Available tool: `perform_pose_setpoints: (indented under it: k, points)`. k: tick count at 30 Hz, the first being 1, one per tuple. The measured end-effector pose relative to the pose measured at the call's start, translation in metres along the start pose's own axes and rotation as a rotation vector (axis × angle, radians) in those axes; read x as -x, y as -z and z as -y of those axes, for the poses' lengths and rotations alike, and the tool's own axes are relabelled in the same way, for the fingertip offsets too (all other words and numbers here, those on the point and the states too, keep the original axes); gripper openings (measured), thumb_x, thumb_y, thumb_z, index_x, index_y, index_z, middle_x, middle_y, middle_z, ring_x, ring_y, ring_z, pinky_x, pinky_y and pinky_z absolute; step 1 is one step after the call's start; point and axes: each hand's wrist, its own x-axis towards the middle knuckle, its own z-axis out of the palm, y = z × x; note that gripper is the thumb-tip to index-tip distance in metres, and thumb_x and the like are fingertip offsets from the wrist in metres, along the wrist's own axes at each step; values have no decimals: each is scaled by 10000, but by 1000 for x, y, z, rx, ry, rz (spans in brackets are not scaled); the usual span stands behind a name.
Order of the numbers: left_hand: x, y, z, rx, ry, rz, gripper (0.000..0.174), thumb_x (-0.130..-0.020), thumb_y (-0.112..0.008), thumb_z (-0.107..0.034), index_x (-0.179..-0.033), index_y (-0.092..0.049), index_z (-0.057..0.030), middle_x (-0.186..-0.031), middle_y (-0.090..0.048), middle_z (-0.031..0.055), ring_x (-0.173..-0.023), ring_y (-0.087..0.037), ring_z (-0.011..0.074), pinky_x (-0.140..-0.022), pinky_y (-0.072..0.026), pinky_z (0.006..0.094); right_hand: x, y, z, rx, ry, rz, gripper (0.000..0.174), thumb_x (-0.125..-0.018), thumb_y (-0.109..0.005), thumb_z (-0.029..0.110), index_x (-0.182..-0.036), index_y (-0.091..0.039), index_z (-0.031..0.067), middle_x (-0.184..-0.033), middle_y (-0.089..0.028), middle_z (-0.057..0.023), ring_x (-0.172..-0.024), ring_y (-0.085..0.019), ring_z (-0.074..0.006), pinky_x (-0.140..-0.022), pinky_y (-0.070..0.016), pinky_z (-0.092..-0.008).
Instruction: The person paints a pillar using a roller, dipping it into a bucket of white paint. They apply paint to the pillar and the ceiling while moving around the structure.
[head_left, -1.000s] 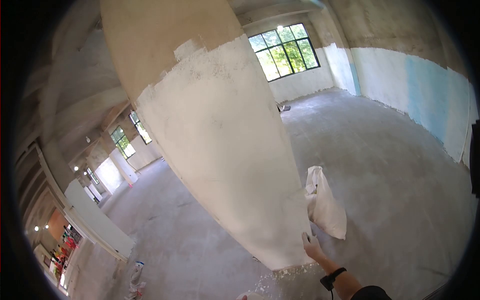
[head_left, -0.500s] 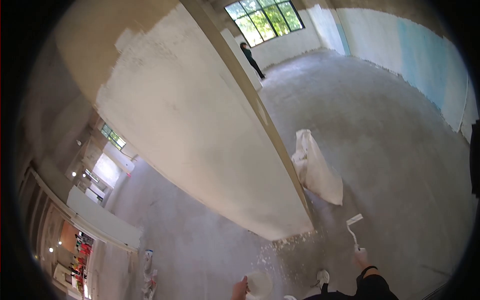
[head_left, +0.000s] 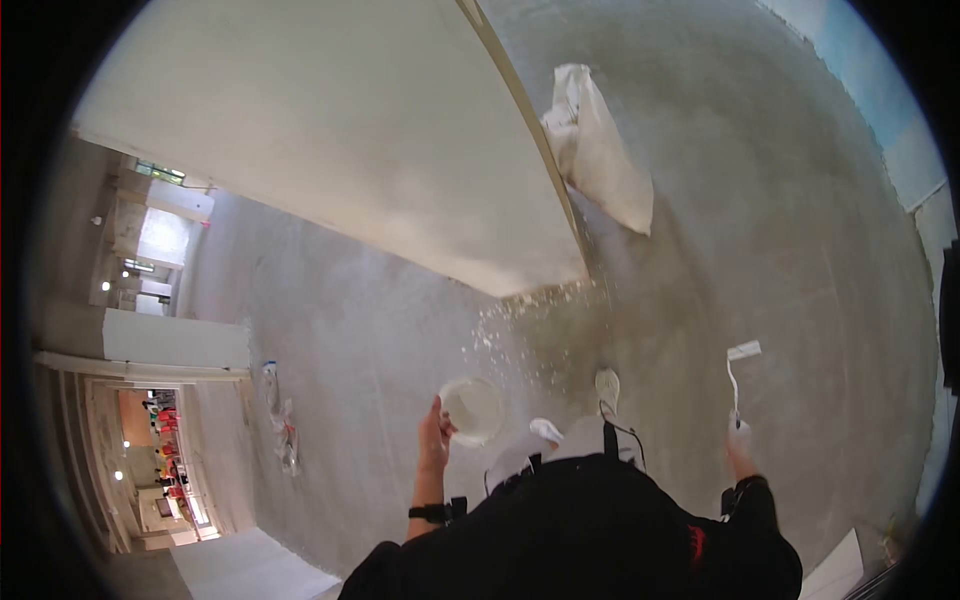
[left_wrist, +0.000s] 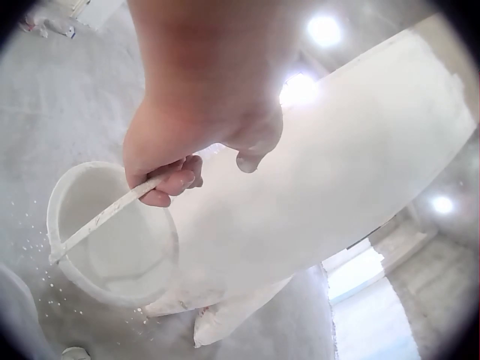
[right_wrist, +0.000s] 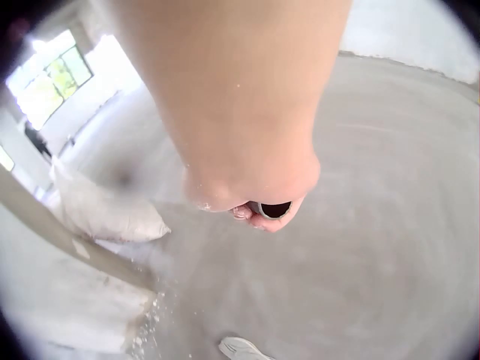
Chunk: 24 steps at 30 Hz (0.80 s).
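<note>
My left hand grips the bail handle of a white bucket, fingers curled round it. In the left wrist view the bucket hangs below the hand, with pale liquid inside. Out to the right, my right hand holds a paint roller by its handle, the white roller head pointing away from me over the floor. From the right wrist view only the hollow handle end shows inside the curled fingers; the rest of the roller is hidden behind the hand.
A broad pillar coated white stands ahead, with white crumbs scattered at its foot. Against its right side leans a pale sack. Crumpled plastic wrapping lies on the floor to the left. My shoe stands near the crumbs.
The head view has tilted down. My right hand has moved from the pillar's lower right edge out to the right with the roller. The bucket and left hand have come fully into view.
</note>
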Motion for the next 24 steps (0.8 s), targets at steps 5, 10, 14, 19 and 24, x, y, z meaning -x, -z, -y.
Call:
perform_pose_setpoints:
  k: [5, 10, 14, 19, 24]
  points:
    - [-8, 17, 3, 12, 66, -35, 437, -853, -667, -401, -968, -568, 8, -671, -462, -13, -466, -413, 71, -449, -365, 198, -19, 23, -36, 346, 125, 92, 591, -903, -501, 496, -662, -557, -42, -539, -493, -116, -491, -498, -226, -493, -381, -407]
    - [-4, 29, 5, -13, 26, -135, 394, -856, -658, -411, -739, -480, -80, -514, -334, -62, -394, -329, 64, -405, -343, 213, -17, -11, -39, 185, -171, 176, 565, -898, -482, 515, -650, -524, 9, -507, -469, -62, -421, -478, -215, -407, -379, -380]
    - [-21, 71, 6, -18, 86, -54, 398, -836, -680, -420, -829, -523, -55, -588, -366, -51, -430, -319, 49, -407, -277, 202, 64, -53, 54, -142, -348, 126, 591, -881, -492, 554, -711, -563, -7, -536, -502, -57, -445, -517, -200, -365, -374, -344]
    - [-32, 111, 10, -271, 30, 64, 440, -840, -667, -446, -654, -502, -82, -534, -364, -56, -432, -314, 56, -398, -262, 243, 149, -87, 89, -336, -239, 170, 435, -944, -463, 444, -644, -440, 130, -485, -385, 25, -397, -404, -105, -349, -291, -271]
    - [-38, 154, 16, -522, -202, 72, 574, -844, -651, -467, -523, -391, -68, -518, -327, -34, -482, -287, 81, -430, -244, 304, 188, -112, 115, -262, 61, 130, 474, -929, -489, 455, -598, -432, 120, -486, -364, 34, -396, -389, -95, -366, -291, -277]
